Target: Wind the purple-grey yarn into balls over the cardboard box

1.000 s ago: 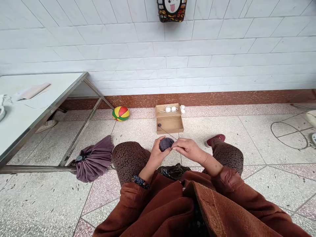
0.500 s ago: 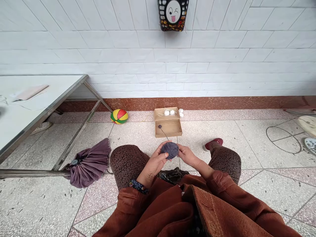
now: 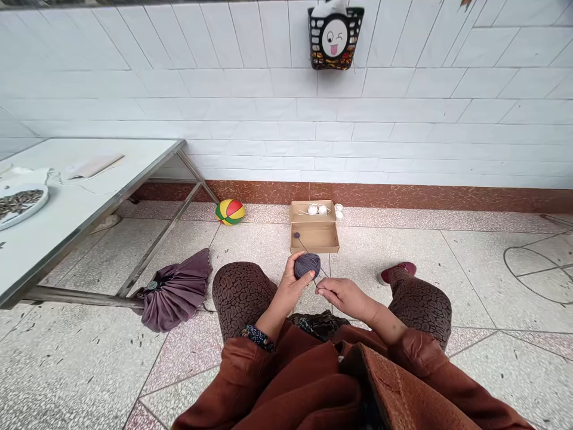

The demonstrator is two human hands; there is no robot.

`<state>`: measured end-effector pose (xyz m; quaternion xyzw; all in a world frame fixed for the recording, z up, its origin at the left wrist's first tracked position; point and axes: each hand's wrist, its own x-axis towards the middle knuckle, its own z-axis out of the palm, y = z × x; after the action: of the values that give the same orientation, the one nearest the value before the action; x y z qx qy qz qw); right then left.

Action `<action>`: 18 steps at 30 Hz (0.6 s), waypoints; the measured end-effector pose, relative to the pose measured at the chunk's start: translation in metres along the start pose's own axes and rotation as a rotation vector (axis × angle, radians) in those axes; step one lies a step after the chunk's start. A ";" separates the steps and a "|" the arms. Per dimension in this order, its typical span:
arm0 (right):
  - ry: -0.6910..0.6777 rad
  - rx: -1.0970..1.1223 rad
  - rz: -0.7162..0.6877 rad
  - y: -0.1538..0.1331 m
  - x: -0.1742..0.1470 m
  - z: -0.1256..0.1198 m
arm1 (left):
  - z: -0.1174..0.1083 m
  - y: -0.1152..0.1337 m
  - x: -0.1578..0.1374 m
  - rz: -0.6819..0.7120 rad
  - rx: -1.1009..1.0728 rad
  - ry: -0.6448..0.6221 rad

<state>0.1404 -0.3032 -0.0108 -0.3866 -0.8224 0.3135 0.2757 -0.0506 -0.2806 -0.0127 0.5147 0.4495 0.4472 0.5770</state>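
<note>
A dark grey-purple ball of yarn (image 3: 307, 265) rests in my left hand (image 3: 290, 285), whose fingers and thumb wrap round it. Just to its right, my right hand (image 3: 347, 297) is closed, pinching a strand of the yarn between thumb and fingers. The strand runs forward from the ball to a much smaller dark ball of yarn (image 3: 296, 235) inside an open cardboard box (image 3: 317, 246) on the floor. White balls of yarn (image 3: 313, 209) lie in the box's lid part, and more white balls (image 3: 339, 211) are beside it.
To the left stands a metal-framed table (image 3: 147, 156) with a plate of seeds (image 3: 22, 203) on it. A purple umbrella (image 3: 179, 289) leans by its leg, and a colourful ball (image 3: 230, 212) lies near the wall. A black basket (image 3: 335, 42) hangs above. A wire stand (image 3: 537, 272) is at right.
My right hand has come away from the yarn ball, moving a little right and toward me with the strand pinched in it. The view has shifted left and up.
</note>
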 end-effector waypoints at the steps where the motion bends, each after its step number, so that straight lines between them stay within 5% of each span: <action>1: 0.005 0.022 -0.015 -0.007 0.002 -0.006 | -0.001 0.001 0.000 0.028 0.059 0.011; 5: 0.106 0.099 -0.019 -0.029 0.017 -0.038 | -0.003 0.009 0.001 0.054 0.115 -0.012; 9: 0.161 0.090 -0.049 -0.019 0.040 -0.055 | -0.002 0.017 -0.006 -0.007 -0.024 -0.273; 12: 0.184 0.097 -0.021 0.004 0.045 -0.046 | 0.000 0.018 -0.012 -0.070 -0.141 -0.402; 18: 0.228 0.109 0.160 0.033 0.021 0.000 | 0.006 0.012 -0.009 -0.167 -0.514 -0.229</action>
<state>0.1438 -0.2692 -0.0307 -0.4687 -0.7340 0.3326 0.3619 -0.0473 -0.2892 0.0006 0.3600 0.2944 0.4366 0.7702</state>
